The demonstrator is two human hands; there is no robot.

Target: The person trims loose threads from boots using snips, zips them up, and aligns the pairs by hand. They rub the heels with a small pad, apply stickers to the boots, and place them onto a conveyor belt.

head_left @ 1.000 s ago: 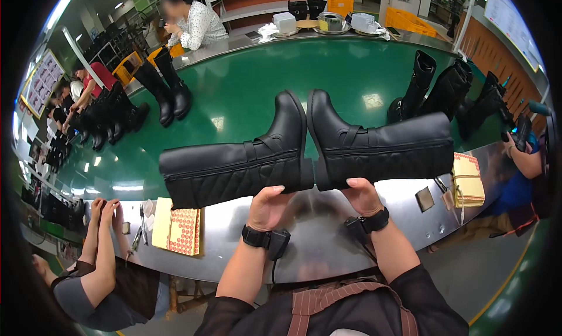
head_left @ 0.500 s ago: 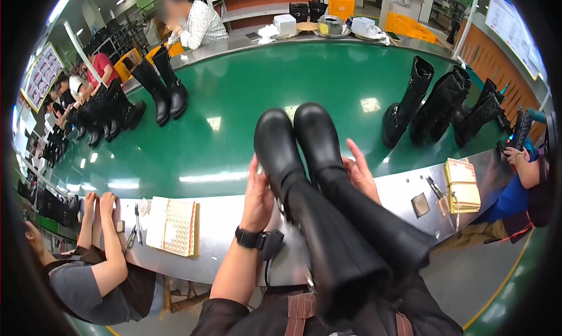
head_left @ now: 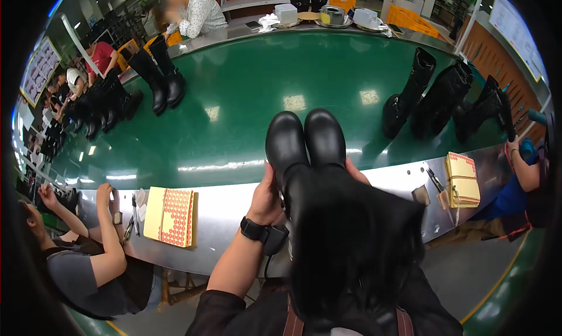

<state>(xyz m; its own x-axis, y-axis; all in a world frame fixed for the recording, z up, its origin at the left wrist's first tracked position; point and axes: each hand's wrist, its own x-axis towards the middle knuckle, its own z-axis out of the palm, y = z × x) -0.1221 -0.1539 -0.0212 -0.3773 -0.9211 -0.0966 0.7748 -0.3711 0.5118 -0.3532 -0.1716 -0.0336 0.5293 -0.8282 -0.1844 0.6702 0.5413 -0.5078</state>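
A pair of tall black boots is held up side by side before me, the left boot (head_left: 287, 141) and the right boot (head_left: 325, 138) with rounded toes pointing away. Their wide shafts tilt up towards the camera and look blurred. My left hand (head_left: 266, 201) grips the outer side of the left boot near the ankle; a dark watch is on that wrist. On the other side, my right hand (head_left: 356, 171) rests against the right boot, its thumb or fingertip showing and the remainder hidden behind the shaft.
More black boots stand on the green table (head_left: 246, 90), some at the left (head_left: 167, 81) and some at the right (head_left: 410, 96). Sticker sheets (head_left: 175, 216) and a second stack (head_left: 463, 183) lie on the metal edge beside small tools. Co-workers sit at both sides.
The boots have swung more upright and straight ahead, their shafts rising towards the camera. My right hand is now more hidden behind them. The left co-worker has raised one hand.
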